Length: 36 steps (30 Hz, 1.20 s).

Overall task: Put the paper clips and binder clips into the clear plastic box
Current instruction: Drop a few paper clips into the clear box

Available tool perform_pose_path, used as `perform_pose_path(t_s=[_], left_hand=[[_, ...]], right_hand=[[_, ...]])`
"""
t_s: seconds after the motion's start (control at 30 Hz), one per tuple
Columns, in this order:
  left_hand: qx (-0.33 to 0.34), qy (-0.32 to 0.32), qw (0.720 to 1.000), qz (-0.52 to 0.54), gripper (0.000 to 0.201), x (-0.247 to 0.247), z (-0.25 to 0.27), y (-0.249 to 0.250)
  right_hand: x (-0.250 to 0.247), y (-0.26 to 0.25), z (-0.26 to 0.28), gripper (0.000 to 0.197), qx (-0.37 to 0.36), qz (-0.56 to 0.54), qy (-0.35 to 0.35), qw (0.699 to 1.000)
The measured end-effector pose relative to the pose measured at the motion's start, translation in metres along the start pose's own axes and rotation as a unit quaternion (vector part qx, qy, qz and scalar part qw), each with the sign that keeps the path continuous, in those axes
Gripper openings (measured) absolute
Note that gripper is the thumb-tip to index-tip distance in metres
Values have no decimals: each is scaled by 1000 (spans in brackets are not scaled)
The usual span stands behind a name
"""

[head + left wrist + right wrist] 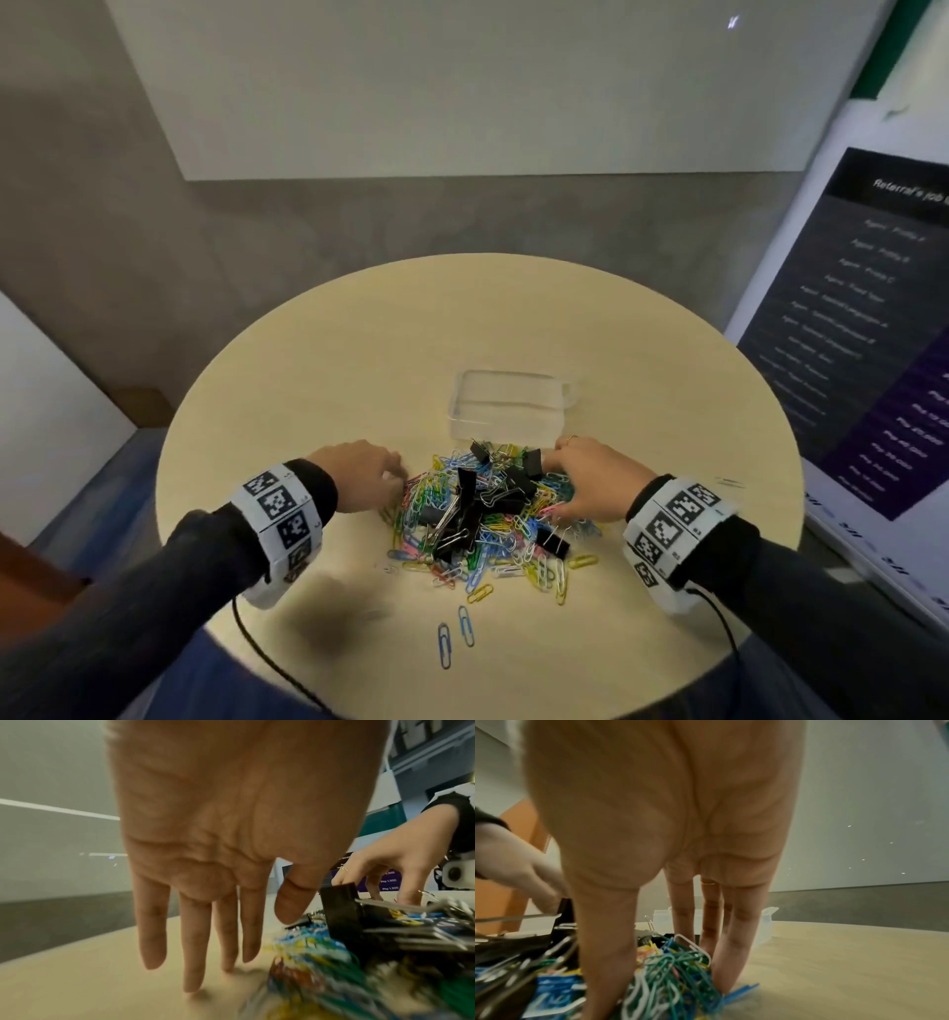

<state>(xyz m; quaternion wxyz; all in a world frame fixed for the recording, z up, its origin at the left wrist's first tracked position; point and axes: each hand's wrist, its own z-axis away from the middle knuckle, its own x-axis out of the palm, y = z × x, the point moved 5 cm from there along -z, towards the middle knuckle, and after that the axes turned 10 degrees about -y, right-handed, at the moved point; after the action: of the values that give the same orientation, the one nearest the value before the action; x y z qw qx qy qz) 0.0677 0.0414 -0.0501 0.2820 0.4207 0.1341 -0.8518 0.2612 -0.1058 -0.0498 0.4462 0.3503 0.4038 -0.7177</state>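
The heap of paper clips (482, 519), with black binder clips (475, 496) on top, lies between my hands at the near middle of the round table (318, 360). The clear plastic box (508, 406) sits just beyond it at twelve o'clock, long axis crosswise, nothing in it that I can see. My left hand (359, 475) flanks the heap at nine o'clock, fingers straight, tips on the table. My right hand (590, 475) at three o'clock, nearer the box, digs straight fingers into the clips, holding none.

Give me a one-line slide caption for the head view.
Both hands, left hand and right hand, flank a pile of paper clips and binder clips before an empty clear plastic box.
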Motion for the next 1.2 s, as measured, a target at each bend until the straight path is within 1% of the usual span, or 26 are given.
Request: perform_pose_path(t_s=[0.07, 0.1, 0.17, 0.2, 0.23, 0.27, 0.33, 0.43, 0.5, 0.57, 0.73, 0.87, 1.07, 1.2], left_hand=[[-7, 53, 999, -13, 46, -19, 2, 11], [10, 90, 996, -21, 48, -29, 2, 22], [74, 150, 986, -14, 51, -45, -1, 46], [105, 155, 982, -3, 52, -50, -5, 56], [125, 145, 981, 5, 53, -53, -10, 64], [132, 128, 983, 9, 54, -53, -16, 69], [117, 108, 987, 3, 52, -52, -28, 74], [92, 138, 986, -7, 45, -54, -37, 74], [92, 169, 981, 3, 40, -53, -38, 72], [98, 186, 978, 14, 37, -51, -37, 70], [116, 195, 974, 22, 24, -46, -29, 68], [125, 200, 972, 16, 15, -41, -20, 69], [115, 255, 960, 13, 15, -64, -14, 61], [105, 254, 961, -1, 16, -70, -21, 55]], right_hand=[[3, -2, 5, 60, 4, -4, -1, 1000], [4, -2, 8, 61, 4, -8, -2, 1000], [6, -2, 16, 60, -4, -23, -2, 1000], [7, -2, 19, 58, -10, -32, 0, 999], [8, -1, 23, 57, -15, -41, 2, 999], [10, 0, 26, 55, -19, -47, 4, 999], [14, 2, 31, 52, -24, -50, 16, 998], [16, 4, 31, 44, -26, -51, 29, 998], [16, 3, 30, 40, -28, -47, 25, 998], [17, 2, 28, 37, -31, -42, 20, 998], [22, -1, 28, 38, -43, -28, 9, 999], [28, -3, 31, 35, -55, -26, 8, 998], [24, -5, 36, 31, -60, -39, 22, 997], [21, -2, 36, 25, -57, -48, 25, 997]])
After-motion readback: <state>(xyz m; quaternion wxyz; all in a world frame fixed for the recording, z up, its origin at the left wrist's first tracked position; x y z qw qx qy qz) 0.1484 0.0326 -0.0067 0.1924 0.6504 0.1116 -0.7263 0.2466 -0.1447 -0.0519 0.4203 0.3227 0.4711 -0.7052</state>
